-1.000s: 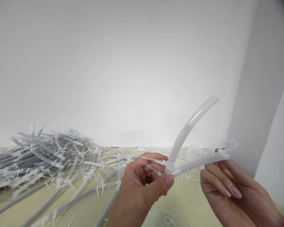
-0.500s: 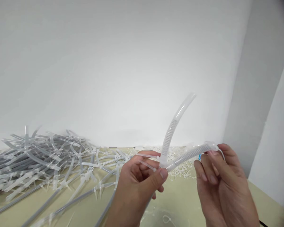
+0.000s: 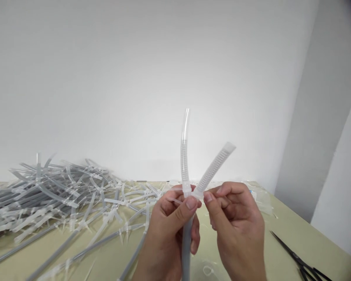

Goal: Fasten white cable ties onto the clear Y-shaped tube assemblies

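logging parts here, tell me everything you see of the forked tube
The forked tube looks like translucent plastic, with a grey stem running out of frame below and two paler branches. The left branch is nearly upright, curved, ribbed below, clear and smooth above; the right branch leans right, ribbed nearly to its end. Thin strips point left near the joint. The left hand grips it at the joint; the right hand is at the right branch's base, grip unclear.

Black scissors [image 3: 292, 256] lie on the yellowish table [image 3: 316, 248].
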### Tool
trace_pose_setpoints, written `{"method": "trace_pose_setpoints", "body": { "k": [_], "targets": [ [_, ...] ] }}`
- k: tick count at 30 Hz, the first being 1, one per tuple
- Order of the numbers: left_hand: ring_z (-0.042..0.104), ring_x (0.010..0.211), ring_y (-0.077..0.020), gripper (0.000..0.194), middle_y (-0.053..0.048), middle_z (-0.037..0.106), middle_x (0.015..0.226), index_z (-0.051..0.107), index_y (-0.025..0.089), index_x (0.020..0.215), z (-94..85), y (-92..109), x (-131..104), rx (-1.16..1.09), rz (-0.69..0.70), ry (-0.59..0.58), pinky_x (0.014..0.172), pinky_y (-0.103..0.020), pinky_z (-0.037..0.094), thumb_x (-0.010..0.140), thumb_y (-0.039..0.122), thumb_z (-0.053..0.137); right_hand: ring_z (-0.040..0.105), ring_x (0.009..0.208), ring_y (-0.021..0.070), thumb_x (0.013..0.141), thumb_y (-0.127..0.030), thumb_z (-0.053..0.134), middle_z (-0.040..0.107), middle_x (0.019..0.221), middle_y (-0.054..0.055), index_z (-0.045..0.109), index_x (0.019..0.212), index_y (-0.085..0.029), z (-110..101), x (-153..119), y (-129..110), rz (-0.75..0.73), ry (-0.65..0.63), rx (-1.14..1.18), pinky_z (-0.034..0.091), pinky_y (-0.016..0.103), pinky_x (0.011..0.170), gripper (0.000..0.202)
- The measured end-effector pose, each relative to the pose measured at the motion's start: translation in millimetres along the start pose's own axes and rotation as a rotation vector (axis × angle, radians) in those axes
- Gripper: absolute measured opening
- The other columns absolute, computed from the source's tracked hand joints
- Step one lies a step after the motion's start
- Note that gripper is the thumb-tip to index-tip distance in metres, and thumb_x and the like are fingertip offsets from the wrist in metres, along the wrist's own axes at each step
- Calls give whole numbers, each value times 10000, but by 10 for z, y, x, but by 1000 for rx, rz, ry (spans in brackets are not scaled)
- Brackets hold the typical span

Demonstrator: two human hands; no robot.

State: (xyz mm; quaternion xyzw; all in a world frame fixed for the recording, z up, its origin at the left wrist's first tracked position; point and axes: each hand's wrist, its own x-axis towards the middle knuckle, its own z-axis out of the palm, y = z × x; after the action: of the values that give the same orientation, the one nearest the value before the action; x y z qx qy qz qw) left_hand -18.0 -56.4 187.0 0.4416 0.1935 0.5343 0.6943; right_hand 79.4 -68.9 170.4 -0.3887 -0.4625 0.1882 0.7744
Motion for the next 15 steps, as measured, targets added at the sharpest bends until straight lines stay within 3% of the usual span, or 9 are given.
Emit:
{"method": "trace_pose_setpoints", "body": {
  "k": [6, 9, 15],
  "targets": [
    [352, 317, -40, 282, 36, 466, 421, 555, 156, 669, -38, -26, 66, -130, -88, -26, 316, -126, 274, 741, 392, 693, 435, 475, 65, 777, -255, 688, 613, 690, -42, 479, 760, -231, -42, 31, 29, -11, -14, 103, 364, 193, 456, 212],
    [344, 306, -38, 296, 42, 439, 392, 564, 148, 662, -25, -45, 48, -203, -112, -49, 307, -123, 284, 717, 397, 714, 350, 461, 51, 787, -228, 683, 574, 691, -62, 440, 756, -229, -72, 71, 31, 82, -101, 314, 323, 195, 460, 246],
    [304, 264, -27, 293, 46, 394, 351, 603, 131, 651, -56, -107, 11, -306, -159, -213, 282, -117, 259, 740, 399, 681, 243, 461, 63, 785, -221, 673, 508, 639, -77, 406, 749, -230, -52, 130, 17, 285, -198, 642, 272, 200, 470, 270]
  ]
}}
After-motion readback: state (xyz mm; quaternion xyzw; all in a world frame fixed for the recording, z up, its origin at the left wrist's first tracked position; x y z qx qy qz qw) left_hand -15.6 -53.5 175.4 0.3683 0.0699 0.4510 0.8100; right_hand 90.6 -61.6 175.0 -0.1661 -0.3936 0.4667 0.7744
